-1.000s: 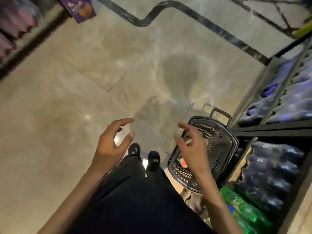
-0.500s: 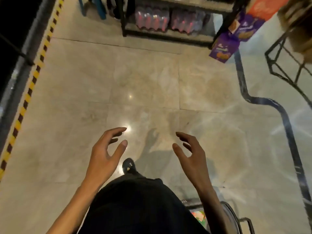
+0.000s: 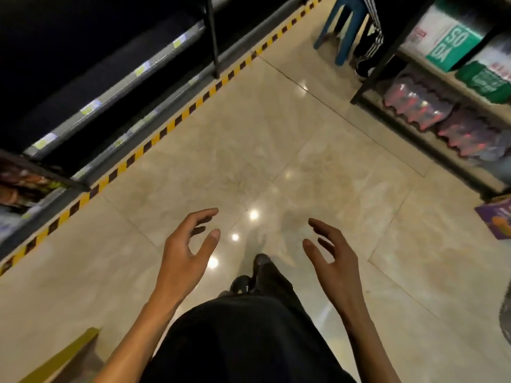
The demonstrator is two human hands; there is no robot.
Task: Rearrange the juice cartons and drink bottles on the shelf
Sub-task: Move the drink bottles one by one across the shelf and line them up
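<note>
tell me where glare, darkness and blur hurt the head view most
Head view: lamp reflections glare off the glossy floor between the left hand and right hand. Head view: the shelf at left is almost black and underexposed. Head view: the wrapped bottle packs at right are smeared by blur, while both empty hands look fairly sharp.

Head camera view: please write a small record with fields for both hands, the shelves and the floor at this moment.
left hand: open, fingers loosely curled, holds nothing
right hand: open, fingers loosely curled, holds nothing
left shelf: dark, price tags on its rails
right shelf: shrink-wrapped bottle packs low, green soda box above
floor: glossy beige tiles; yellow-black striped line along the left shelf
</note>
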